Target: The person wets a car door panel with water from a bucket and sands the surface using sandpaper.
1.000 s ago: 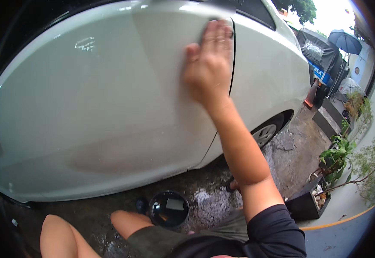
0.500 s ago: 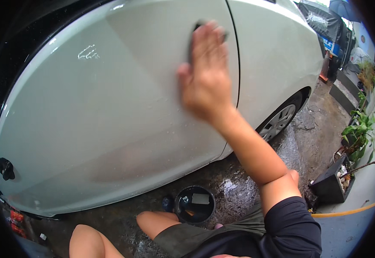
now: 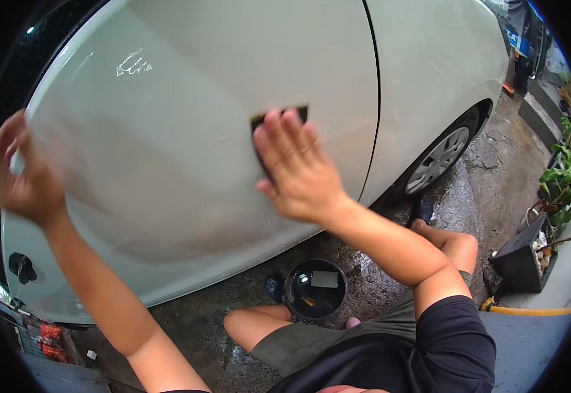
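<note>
My right hand lies flat, fingers together and extended, pressing a dark thin sheet that looks like sandpaper against the car's pale body panel. Corners of the sheet show past my fingertips and beside my thumb. Toward the panel's left edge, my left hand is raised near the dark trim, slightly blurred, its fingers bent and apart with nothing seen in them. A duller, smeared patch covers the panel's lower middle.
A black bucket of water holding a pale rectangular piece stands on the wet ground between my legs. The car wheel is at right, beyond the panel seam. A planter stands by the right wall. A black fitting sticks out at lower left.
My right hand has slid down and a little left across the panel with the sandpaper. My left hand has come into view at the left. The view has shifted slightly.
</note>
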The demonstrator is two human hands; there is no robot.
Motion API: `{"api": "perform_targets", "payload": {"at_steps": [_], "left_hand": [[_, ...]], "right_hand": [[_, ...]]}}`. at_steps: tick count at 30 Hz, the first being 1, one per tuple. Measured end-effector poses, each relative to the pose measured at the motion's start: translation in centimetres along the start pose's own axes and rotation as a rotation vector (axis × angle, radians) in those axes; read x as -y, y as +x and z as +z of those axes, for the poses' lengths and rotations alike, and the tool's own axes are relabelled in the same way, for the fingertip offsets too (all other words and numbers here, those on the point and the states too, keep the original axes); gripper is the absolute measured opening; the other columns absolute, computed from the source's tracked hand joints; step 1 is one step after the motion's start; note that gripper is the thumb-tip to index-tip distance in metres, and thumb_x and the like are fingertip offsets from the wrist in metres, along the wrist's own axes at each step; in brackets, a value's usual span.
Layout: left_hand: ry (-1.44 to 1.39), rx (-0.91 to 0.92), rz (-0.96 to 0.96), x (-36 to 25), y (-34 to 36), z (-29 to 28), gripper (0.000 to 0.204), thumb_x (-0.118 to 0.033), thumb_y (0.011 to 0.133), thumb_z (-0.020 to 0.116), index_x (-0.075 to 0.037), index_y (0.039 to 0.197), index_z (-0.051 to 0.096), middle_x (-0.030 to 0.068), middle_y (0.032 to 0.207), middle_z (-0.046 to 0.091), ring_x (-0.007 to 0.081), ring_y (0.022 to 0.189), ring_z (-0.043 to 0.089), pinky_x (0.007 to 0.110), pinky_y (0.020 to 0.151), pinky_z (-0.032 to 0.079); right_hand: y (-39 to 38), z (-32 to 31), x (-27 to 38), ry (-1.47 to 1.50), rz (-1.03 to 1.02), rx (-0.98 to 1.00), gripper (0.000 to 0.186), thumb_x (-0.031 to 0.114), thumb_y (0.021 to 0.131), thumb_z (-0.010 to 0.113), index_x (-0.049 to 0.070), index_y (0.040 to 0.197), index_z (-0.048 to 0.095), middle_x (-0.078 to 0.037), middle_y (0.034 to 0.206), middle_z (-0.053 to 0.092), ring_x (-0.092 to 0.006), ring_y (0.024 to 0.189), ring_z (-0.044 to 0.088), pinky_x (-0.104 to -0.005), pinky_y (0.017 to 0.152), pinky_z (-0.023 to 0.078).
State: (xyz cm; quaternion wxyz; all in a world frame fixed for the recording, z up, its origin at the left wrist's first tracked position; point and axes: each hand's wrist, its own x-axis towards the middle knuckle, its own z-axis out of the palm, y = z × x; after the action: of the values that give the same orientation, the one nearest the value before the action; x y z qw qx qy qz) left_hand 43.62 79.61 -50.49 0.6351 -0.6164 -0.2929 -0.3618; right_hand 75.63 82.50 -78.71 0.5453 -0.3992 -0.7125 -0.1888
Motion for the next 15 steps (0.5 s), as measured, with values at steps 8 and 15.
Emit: {"api": "perform_targets", "payload": {"at_steps": [8,15], "left_hand": [[-0.16,0.163,-0.447,-5.9,1.5,3.0,0.042,-0.051,0.103,0.063,-0.02,0.128,0.076,0.0046,0.122,0.077,0.0174,0.11,0.072,0.031,0.097,0.056],[-0.182,0.153,-0.519,-5.9,2.0,2.3,0.038,-0.044,0.105,0.063,-0.018,0.128,0.076,0.0028,0.119,0.077,0.0151,0.106,0.072,0.028,0.094,0.055]], "right_hand": [[-3.8,1.1,0.2,-0.038,0.077,-0.001,0.078,0.044,0.107,0.047,-0.003,0.164,0.024,-0.028,0.173,0.012,-0.047,0.161,0.008,-0.059,0.128,0.009],[-2.8,0.8,0.7,0.085,0.227,-0.181,0.079,0.045,0.108,0.045,-0.004,0.165,0.02,-0.031,0.172,0.01,-0.0458,0.161,0.005,-0.0574,0.128,0.003]]}}
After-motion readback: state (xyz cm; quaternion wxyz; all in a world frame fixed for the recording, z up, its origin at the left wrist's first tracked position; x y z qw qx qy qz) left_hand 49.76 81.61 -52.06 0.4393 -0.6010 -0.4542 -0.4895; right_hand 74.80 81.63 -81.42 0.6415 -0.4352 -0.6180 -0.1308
